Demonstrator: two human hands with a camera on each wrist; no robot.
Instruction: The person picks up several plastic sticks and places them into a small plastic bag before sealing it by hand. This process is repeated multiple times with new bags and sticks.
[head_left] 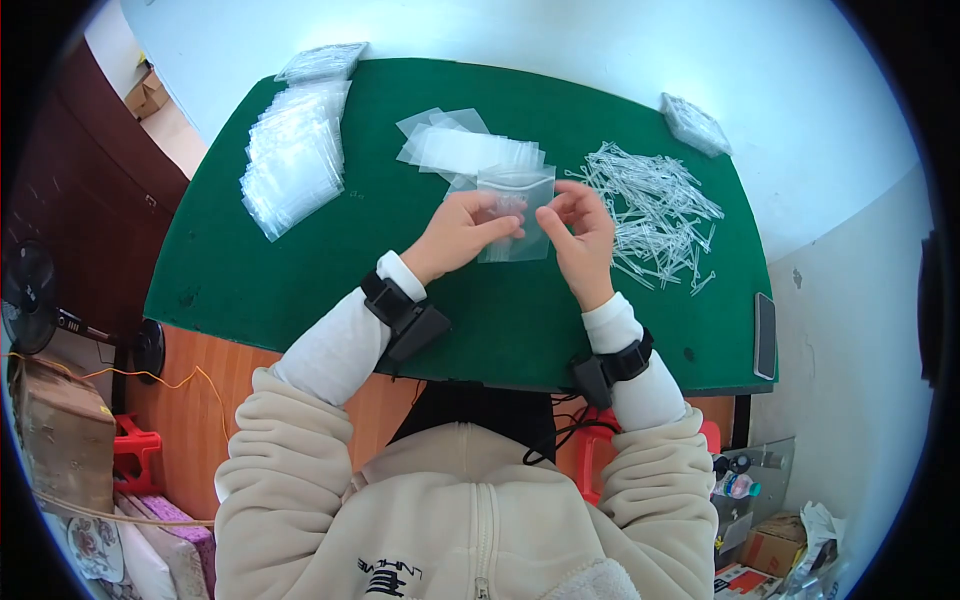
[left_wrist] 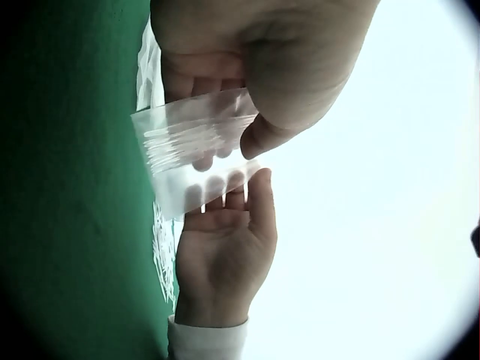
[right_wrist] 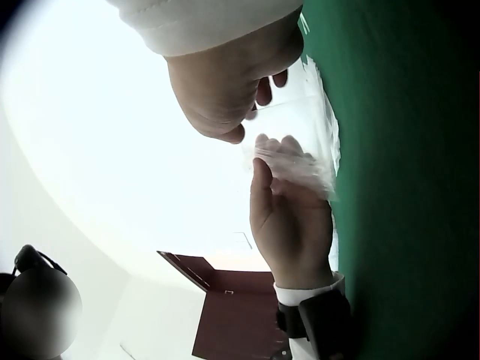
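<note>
A clear zip bag [head_left: 518,240] with several thin clear pieces inside stands raised above the green table. My left hand [head_left: 462,232] grips its left side, thumb in front and fingers behind; the pieces [left_wrist: 180,142] show through the film in the left wrist view. At the bag's right edge, my right hand [head_left: 583,235] has its thumb in front, and its fingertips show through the film from behind in the left wrist view. In the right wrist view, my left hand [right_wrist: 289,225] holds the bag from below, with my right hand [right_wrist: 232,86] above.
Flat clear bags [head_left: 470,150] lie behind my hands. A fanned stack of bags [head_left: 295,165] is at the left, with another bundle [head_left: 322,62] at the back-left edge. Loose clear pieces [head_left: 655,215] are heaped at right; a wrapped bundle [head_left: 695,125] and a phone [head_left: 764,335] lie near the right edge.
</note>
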